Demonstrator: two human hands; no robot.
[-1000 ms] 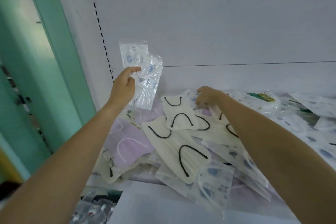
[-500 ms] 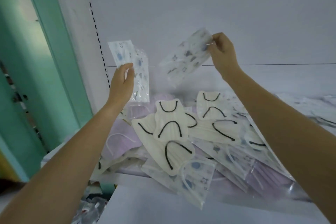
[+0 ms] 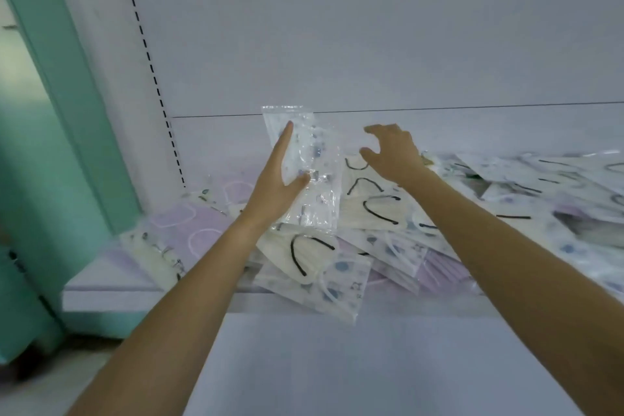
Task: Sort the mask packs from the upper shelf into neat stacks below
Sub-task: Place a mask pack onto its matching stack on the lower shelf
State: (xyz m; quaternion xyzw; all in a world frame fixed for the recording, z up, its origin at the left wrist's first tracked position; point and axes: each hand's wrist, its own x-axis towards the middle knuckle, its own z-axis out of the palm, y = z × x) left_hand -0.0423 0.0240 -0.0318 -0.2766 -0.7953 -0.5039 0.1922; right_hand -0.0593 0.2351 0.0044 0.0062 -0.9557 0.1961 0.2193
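The left hand (image 3: 273, 189) pinches the printed mask packs (image 3: 314, 152) upright above the loose pile (image 3: 378, 213) on the upper shelf (image 3: 135, 290), probably to keep like packs squared for stacking. The right hand (image 3: 393, 154), spread and empty, hovers above the pile's rear.

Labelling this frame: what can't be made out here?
Head view only:
1. Count of held packs in the grip of the left hand: clear films overlap, blurred.
2. Pile: cut off by right edge, partly under the right forearm.
3. Any stacks below: out of frame.
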